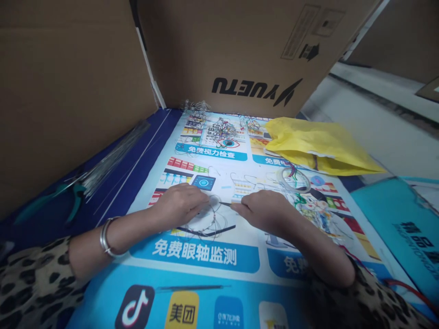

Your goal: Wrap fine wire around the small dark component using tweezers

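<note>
My left hand (181,203) is closed, its fingertips pinching a thin wire piece (215,214) with several loops that hang below and rest over the printed sheet. My right hand (264,210) is closed around a thin, dark, pointed tool (224,204); most of the tool is hidden in the fist. Its tip points left, at the small round loop beside my left fingertips. Whether the tip touches the wire I cannot tell. A silver bangle (104,237) circles my left wrist.
Teal-handled pliers (78,203) and a bundle of straight wires (113,160) lie left. Tangled wire pieces (222,130) sit at the back, before a cardboard box (219,45). Right are a tape roll (286,183), yellow bag (318,141) and teal bag (394,219). Thin dark rods (194,288) lie in front.
</note>
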A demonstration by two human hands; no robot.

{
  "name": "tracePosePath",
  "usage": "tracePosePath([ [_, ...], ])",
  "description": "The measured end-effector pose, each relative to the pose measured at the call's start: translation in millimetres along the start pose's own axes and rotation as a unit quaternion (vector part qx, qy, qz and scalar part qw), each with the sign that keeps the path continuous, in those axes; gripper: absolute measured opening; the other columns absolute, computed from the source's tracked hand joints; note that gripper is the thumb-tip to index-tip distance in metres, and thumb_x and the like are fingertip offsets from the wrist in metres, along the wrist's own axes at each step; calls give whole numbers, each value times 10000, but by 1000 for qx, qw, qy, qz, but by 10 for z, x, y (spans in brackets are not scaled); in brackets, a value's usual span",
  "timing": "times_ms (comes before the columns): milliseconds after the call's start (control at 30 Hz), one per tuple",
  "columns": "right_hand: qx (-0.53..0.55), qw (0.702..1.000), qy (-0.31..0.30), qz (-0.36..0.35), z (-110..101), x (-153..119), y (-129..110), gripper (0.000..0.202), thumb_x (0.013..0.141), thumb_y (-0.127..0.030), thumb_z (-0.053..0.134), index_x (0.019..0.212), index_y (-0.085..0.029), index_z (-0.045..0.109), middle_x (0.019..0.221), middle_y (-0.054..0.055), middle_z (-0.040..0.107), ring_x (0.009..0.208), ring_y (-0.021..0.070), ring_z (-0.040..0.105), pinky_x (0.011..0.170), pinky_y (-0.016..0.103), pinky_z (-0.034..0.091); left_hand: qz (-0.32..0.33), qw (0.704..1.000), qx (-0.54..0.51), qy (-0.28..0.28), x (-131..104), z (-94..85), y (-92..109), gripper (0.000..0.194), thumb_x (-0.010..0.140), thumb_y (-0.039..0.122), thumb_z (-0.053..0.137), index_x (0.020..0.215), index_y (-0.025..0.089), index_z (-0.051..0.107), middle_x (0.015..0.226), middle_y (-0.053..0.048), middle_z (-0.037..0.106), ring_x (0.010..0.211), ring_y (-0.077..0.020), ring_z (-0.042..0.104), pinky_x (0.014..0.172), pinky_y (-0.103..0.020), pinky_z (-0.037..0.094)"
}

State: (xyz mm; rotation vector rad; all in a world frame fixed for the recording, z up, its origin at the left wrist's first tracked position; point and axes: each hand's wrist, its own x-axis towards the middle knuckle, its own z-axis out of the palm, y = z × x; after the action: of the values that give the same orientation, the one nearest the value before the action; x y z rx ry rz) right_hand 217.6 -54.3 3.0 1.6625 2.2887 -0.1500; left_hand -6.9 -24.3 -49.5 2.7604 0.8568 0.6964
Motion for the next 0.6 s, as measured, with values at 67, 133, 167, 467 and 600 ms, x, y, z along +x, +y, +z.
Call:
tracePosePath([
  [67, 5, 1000, -6, -1, -3, 25, -17, 511, 867, -508, 251, 784, -220, 665, 811, 60, 686, 780, 243, 623, 619, 338, 425, 22, 1000, 18, -8, 0, 0, -3, 252, 891, 266, 392, 800, 182, 612, 713, -24, 631, 722, -138, 584, 677, -272, 450],
  [133, 7, 1000, -9, -2, -3, 39, -37, 502, 864, -517, 252, 812, -234, 662, 822, 49, 687, 785, 244, 624, 621, 339, 430, 34, 999, 28, -7, 0, -1, -8, 263, 897, 268, 380, 810, 178, 612, 714, -26, 631, 714, -141, 584, 664, -272, 451],
  [167, 6, 1000, -8, -2, -1, 42, -46, 500, 864, -521, 250, 822, -240, 661, 824, 46, 687, 784, 244, 624, 621, 338, 432, 35, 999, 29, -3, -1, 0, -11, 264, 897, 268, 380, 811, 178, 612, 713, -25, 630, 709, -141, 584, 659, -272, 451],
  [467, -5, 998, 55, -16, 26, -27, -82, 444, 879, -475, 274, 801, -258, 653, 782, 28, 686, 709, 216, 629, 566, 297, 401, 39, 999, 17, 16, 0, 14, -21, 254, 897, 266, 390, 796, 174, 605, 670, -19, 615, 681, -128, 581, 639, -253, 443],
  [600, -10, 998, 68, -12, 24, -61, -89, 437, 876, -489, 286, 800, -253, 646, 774, 30, 684, 668, 204, 622, 544, 286, 379, 40, 999, 13, 13, 3, 8, -14, 259, 900, 263, 384, 804, 175, 609, 660, -19, 610, 667, -126, 572, 621, -247, 433],
])
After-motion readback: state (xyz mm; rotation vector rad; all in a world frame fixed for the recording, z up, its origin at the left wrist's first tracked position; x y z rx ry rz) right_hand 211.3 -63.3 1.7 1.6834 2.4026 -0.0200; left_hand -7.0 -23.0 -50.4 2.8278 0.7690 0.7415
